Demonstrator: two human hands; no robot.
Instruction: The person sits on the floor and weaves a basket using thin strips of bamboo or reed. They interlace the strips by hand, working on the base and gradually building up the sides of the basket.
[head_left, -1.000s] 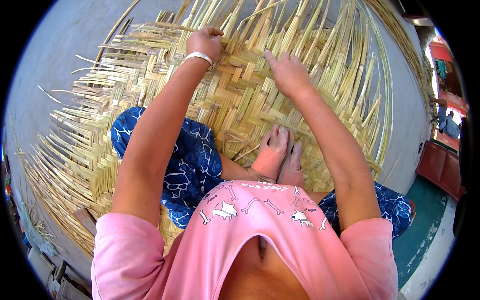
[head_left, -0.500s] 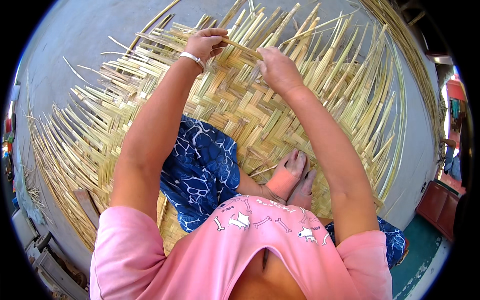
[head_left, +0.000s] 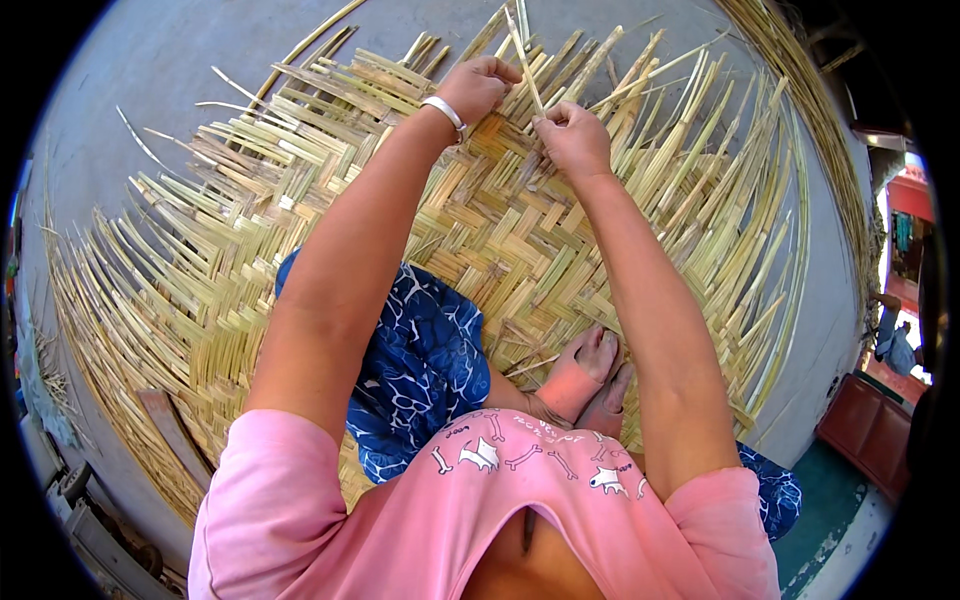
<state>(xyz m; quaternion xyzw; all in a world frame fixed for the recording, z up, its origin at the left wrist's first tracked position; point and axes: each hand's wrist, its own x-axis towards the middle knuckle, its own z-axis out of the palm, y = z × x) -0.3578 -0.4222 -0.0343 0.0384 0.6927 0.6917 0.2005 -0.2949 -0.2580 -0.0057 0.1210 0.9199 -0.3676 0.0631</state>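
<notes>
the right hand [head_left: 572, 135] pinches a thin strip [head_left: 524, 62] that rises toward 12 o'clock. the left hand [head_left: 482, 85], at its 10 o'clock, presses curled fingers on the mat [head_left: 250, 260]. bare feet [head_left: 590, 375] rest at 6 o'clock.

Grey concrete floor [head_left: 180, 70] — a woven bamboo mat [head_left: 480, 230] (half-finished) lies on it.

A grey concrete floor [head_left: 180, 60] lies around, with a flat wooden plank [head_left: 175, 435] at lower left.
</notes>
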